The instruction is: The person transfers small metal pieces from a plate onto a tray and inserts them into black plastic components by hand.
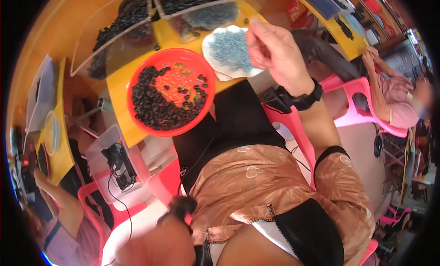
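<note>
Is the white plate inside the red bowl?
No, the white plate lies beside the red bowl, on its right in the view.

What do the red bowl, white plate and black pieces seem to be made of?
Red bowl: probably smooth plastic, judging by its bright, seamless wall.
White plate: plastic or ceramic, smooth, its scalloped edge looking moulded.
Black pieces: perhaps plastic or rubber, evenly dark; finish unclear.
</note>
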